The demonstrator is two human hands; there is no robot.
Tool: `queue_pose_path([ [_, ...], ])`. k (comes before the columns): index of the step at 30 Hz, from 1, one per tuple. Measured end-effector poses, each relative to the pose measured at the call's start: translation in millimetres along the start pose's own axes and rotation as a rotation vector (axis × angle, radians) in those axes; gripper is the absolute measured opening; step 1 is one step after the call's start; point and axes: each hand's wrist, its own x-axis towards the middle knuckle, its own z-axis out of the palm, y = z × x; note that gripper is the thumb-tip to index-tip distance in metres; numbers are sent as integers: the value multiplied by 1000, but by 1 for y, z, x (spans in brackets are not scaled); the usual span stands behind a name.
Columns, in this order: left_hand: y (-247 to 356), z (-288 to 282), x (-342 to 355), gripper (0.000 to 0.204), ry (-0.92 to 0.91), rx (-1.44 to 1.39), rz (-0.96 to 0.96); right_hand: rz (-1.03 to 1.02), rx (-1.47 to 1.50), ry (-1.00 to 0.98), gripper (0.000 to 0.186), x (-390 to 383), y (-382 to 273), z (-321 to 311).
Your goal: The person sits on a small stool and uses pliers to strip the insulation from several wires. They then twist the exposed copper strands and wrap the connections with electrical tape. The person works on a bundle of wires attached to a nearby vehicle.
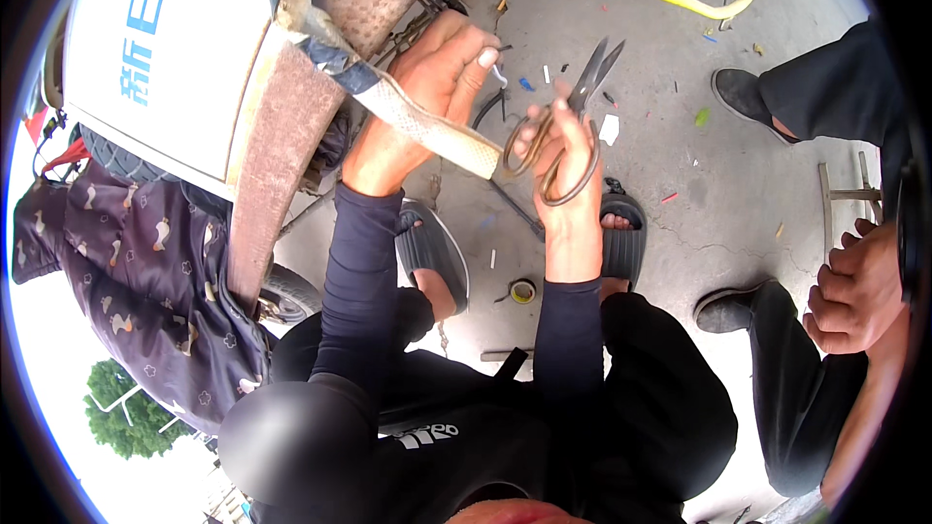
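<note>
My left hand [445,73] is closed beside the rusty metal edge [254,126] of a white vehicle body. A thin dark wire [506,48] pokes out between its thumb and fingers; most of it is hidden. A pale flat strap [427,116], partly wrapped in dark tape, hangs across my left wrist. In my right hand [573,189] is a pair of scissors [585,87], its blades pointing up and slightly apart, its metal loops around my fingers. The blades are a short way right of my left hand. Black cable [488,109] curves between the two hands.
A roll of yellow tape [522,291] lies on the concrete floor [670,223] between my sandalled feet, among scraps. Yellow tubing [723,10] loops at the far right. Another person's hand [854,286] and shoes [743,102] are at right. A patterned dark cover [146,272] drapes at left.
</note>
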Motion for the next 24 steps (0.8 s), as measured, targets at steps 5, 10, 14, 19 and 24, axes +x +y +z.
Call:
queue_pose_path([
  [5, 12, -17, -19, 38, 4, 20, 61, -180, -145, -89, 68, -16, -30, 69],
  [10, 12, -24, -29, 57, 17, 41, -23, -227, -343, -80, 61, -12, -19, 94],
  [14, 7, -21, -32, 59, 28, 68, 12, -239, -429, -179, 45, -21, -27, 96],
  [19, 7, -25, -46, 55, -8, 1, -30, -173, -147, -194, 38, -25, -4, 93],
  [24, -2, -30, -79, 45, 266, -4, 43, -74, 51, -159, 43, -53, 28, 95],
])
